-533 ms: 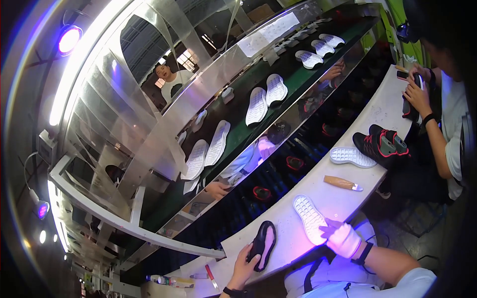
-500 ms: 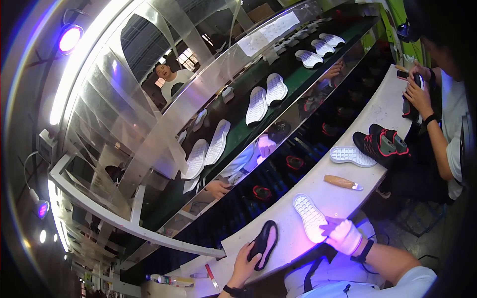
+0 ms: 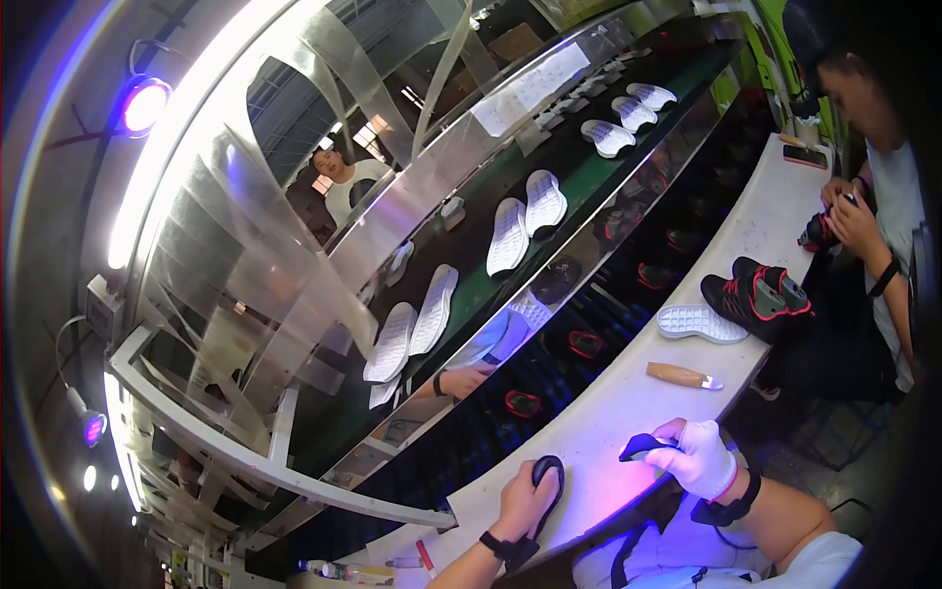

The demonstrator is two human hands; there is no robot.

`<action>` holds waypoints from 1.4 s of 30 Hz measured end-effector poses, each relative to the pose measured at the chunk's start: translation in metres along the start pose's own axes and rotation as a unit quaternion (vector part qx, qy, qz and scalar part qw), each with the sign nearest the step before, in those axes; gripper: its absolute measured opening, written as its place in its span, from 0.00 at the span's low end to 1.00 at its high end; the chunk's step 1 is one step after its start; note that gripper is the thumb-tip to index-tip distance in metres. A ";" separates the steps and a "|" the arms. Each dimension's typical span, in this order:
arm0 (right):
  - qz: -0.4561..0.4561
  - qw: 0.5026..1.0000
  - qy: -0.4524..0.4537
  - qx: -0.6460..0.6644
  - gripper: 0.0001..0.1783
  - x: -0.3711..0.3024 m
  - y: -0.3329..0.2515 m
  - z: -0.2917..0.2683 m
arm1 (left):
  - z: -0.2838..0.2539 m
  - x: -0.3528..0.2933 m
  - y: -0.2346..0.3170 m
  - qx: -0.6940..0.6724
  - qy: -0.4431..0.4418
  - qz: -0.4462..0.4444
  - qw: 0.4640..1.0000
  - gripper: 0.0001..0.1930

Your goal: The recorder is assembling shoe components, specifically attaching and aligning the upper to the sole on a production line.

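Observation:
My left hand (image 3: 525, 506) is closed around a black shoe upper (image 3: 552, 483), held on edge over the near side of the white worktable (image 3: 601, 412). Much of the upper is hidden behind the fingers. To its right, my right hand (image 3: 702, 461), in a white glove, pinches a dark, curved piece (image 3: 643, 446) between thumb and fingers. What kind of piece it is I cannot make out. Violet light falls on the tabletop below it. Beyond that hand lies a wooden-handled tool (image 3: 682, 375) with a pale, flat tip.
A white sole (image 3: 701, 324) and black-and-red shoes (image 3: 756, 299) lie farther along the table. White soles (image 3: 507, 238) sit on the green conveyor (image 3: 579, 182), above a dark rack of shoes. A co-worker (image 3: 888, 196) handles a shoe at right. A white curved rail (image 3: 265, 476) stands left.
The white sole under my right hand is out of sight, and that hand now holds a dark piece. My left hand has moved right and turned the black upper on edge.

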State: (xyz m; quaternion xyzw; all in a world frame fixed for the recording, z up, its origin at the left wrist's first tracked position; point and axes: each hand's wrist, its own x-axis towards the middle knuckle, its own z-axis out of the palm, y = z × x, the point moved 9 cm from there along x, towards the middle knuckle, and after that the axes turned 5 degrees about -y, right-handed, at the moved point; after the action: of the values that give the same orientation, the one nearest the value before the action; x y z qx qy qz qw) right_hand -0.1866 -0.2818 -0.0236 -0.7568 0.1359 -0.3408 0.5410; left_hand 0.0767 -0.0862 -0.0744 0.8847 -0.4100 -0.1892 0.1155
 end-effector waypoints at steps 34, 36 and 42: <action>0.048 0.939 -0.055 0.337 0.18 -0.048 -0.007 0.108 | 0.030 -0.141 0.078 -0.563 0.215 0.198 0.773 0.23; -0.009 0.955 -0.052 0.293 0.18 -0.050 -0.011 0.106 | 0.029 -0.143 0.078 -0.578 0.215 0.217 0.757 0.22; -0.055 0.977 -0.080 0.187 0.22 -0.045 -0.019 0.105 | 0.022 -0.144 0.072 -0.541 0.211 0.256 0.773 0.23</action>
State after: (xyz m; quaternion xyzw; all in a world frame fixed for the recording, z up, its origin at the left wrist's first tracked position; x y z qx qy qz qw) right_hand -0.1530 -0.1730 -0.0418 -0.6729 -0.0160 -0.3284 0.6626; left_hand -0.0669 -0.0230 -0.0334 0.5564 -0.4167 -0.1515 0.7028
